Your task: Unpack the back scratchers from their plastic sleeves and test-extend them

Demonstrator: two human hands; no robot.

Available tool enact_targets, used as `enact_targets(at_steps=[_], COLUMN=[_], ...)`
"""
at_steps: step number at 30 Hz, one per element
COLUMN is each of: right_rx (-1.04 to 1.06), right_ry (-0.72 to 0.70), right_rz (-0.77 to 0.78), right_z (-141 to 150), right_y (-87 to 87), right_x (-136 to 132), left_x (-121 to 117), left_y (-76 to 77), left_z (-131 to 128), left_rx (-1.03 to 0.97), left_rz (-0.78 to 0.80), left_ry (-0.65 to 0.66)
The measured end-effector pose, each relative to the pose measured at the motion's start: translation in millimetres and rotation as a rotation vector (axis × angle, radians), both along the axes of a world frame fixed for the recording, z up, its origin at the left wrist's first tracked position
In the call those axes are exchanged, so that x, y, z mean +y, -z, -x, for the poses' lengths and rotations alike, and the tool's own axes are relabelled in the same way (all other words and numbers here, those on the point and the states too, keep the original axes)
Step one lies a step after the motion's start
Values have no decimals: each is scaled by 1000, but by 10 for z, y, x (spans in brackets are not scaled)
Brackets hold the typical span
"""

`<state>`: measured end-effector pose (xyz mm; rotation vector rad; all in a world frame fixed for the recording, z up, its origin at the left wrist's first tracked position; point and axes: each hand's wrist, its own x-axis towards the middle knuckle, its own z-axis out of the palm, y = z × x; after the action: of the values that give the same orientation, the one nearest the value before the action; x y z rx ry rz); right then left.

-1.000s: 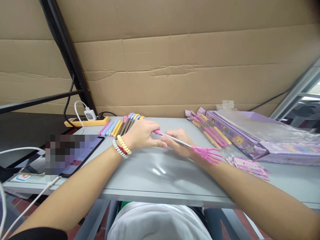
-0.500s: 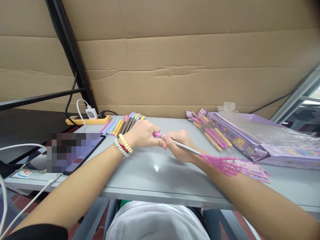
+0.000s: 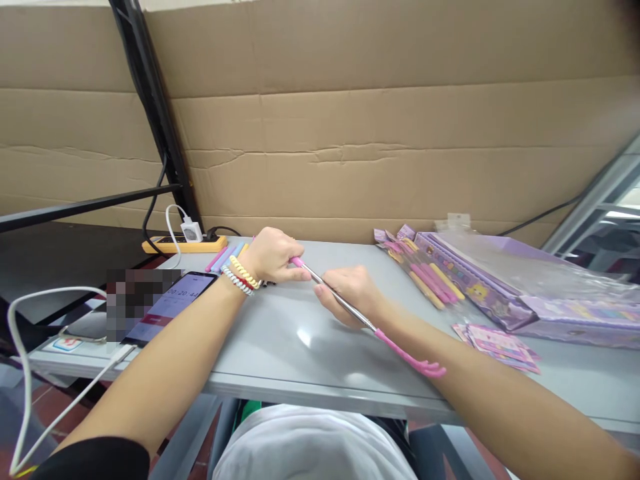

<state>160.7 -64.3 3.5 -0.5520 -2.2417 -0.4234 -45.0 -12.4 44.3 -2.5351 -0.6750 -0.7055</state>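
A telescopic back scratcher (image 3: 350, 309), with a pink handle, a metal rod and a pink hand-shaped head, slants down to the right over the table. My left hand (image 3: 275, 257) is closed on its pink handle end. Around the metal rod, my right hand (image 3: 353, 293) is closed, thumb on the near side and fingers curled. The pink head stands edge-on against my right forearm. Behind my left hand lies a row of coloured handles (image 3: 223, 258), partly hidden by that hand and wrist.
Bagged back scratchers (image 3: 433, 280) lie at right beside a purple display box (image 3: 505, 300) with clear plastic on it. Pink printed cards (image 3: 500, 345) are in front. At left are a phone (image 3: 170, 307), white cables and a yellow power strip (image 3: 217, 245). Cardboard (image 3: 350, 120) stands behind.
The back scratcher has turned so its head faces edge-on and hangs lower, nearer the table's front. My left hand has shifted slightly left, away from my right hand. The view has moved a little.
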Motion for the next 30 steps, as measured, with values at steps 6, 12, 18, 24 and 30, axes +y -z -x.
enact_targets(at_steps=[6,12,18,24,30], right_rx=[-46,-61,-95,-108,-112], right_ry=[-231,-206,-176,-126,-112], right_rz=[-22,152,277,338,367], right_z=[-80,-83,-88,-104,-104], right_y=[-26,-30,-32,-21,-15], right_x=[-31,-31,-29,-5,1], left_x=[131,289,347,343,451], left_y=[9,-31,-46,2,112], left_z=[397,609,642,737,810], left_rx=[-377,-753,-486,-492,-418], left_rz=[39,191,408,508,569], left_ry=[-465,-898,-1107,-1238,-1297])
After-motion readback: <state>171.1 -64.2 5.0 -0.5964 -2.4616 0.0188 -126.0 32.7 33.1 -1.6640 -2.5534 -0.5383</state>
